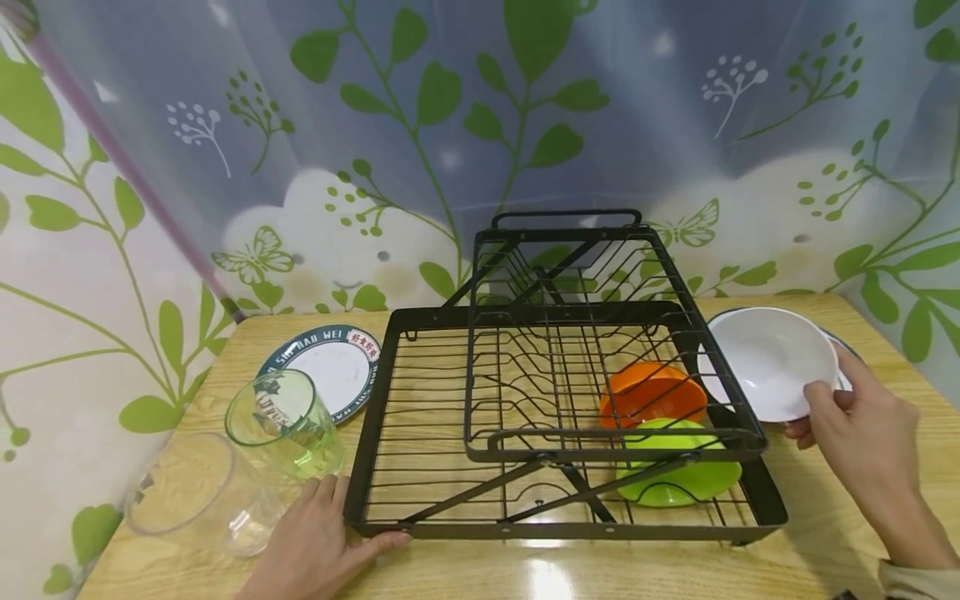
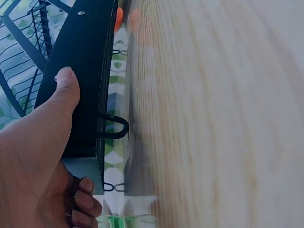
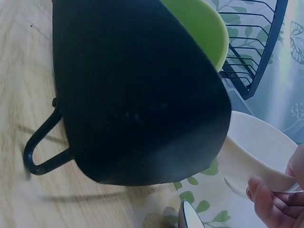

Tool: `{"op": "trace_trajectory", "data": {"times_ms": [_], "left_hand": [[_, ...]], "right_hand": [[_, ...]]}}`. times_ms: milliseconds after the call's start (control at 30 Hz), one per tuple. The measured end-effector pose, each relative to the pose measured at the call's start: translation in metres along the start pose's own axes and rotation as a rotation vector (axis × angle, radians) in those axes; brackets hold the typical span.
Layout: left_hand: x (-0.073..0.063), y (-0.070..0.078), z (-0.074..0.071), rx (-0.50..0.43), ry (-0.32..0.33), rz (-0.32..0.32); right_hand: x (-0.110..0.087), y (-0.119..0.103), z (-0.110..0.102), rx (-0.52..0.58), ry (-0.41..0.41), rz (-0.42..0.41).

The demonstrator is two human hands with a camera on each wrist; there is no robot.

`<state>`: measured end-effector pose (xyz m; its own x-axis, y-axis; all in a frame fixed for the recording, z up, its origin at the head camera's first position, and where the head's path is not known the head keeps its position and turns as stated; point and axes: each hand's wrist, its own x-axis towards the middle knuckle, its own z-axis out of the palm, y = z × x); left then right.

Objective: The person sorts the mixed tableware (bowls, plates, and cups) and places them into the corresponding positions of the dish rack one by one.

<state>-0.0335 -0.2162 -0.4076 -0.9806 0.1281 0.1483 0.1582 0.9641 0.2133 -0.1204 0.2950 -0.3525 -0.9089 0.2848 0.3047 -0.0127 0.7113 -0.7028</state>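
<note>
A black two-tier dish rack stands on the wooden table. My left hand grips its near left corner; in the left wrist view the thumb lies along the black front wall and the fingers curl at the end. At the right, a white bowl is tilted, its rim pinched between the thumb and fingers of my right hand. A blue-rimmed plate shows partly behind this bowl. Inside the rack's lower tier sit an orange bowl and a green bowl.
Left of the rack lie a blue-rimmed plate, a green-tinted clear cup and a larger clear cup. A patterned wall covering rises directly behind the table. The rack's raised upper tier overhangs the lower one.
</note>
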Motion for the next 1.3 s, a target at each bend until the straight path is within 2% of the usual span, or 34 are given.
{"op": "trace_trajectory", "data": {"times_ms": [600,800,967,1067,1233,1300], "left_hand": [[0.0,0.001,0.0,0.007,-0.008,-0.002],[0.0,0.0,0.002,0.003,0.013,0.012],[-0.001,0.0,0.001,0.005,-0.01,-0.002],[-0.001,0.001,0.002,0.002,-0.02,-0.012],[-0.001,0.0,0.003,0.004,0.002,-0.011],[0.0,0.0,0.003,0.005,0.011,-0.004]], "right_hand": [[0.011,-0.002,0.011,0.063,-0.03,-0.025],[0.018,-0.005,0.015,0.01,-0.03,-0.127],[0.023,-0.007,0.019,-0.041,-0.026,-0.196],[0.027,-0.007,0.023,-0.058,0.006,-0.288],[0.041,-0.007,0.033,-0.097,0.081,-0.558],[0.047,-0.007,0.037,-0.141,0.085,-0.659]]}}
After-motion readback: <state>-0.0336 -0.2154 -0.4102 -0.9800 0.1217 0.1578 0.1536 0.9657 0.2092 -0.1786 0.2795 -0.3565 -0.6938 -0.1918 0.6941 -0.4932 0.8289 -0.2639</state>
